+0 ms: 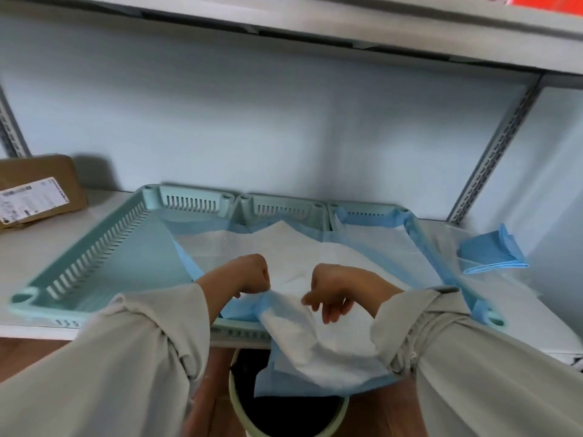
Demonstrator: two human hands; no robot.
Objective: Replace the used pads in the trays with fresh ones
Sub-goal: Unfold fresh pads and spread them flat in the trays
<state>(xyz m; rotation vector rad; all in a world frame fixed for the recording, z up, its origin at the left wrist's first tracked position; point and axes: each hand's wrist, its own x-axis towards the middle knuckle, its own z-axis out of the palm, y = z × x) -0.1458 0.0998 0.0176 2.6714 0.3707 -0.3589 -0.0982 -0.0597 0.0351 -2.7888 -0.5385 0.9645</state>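
Both grips are closed on the same used pad [318, 339]: your left hand [254, 275] is balled in a fist on its near edge, and your right hand [331, 294] pinches a fold of it with thumb and forefinger, the other fingers hanging curled. You look to be mid-removal. Part of the pad lies inside the green tray [94, 247], and the rest spills over the tray's near rim, hanging above the bin [252, 414] that stands below the tray. Next, I judge, you need to draw the remainder clear of the rim and let it fall into the bin without snagging. Your wrists are bent down, forearms reaching in from the near side of the tray. A folded blue pad [492, 250], probably fresh, waits on the shelf just right of the tray.
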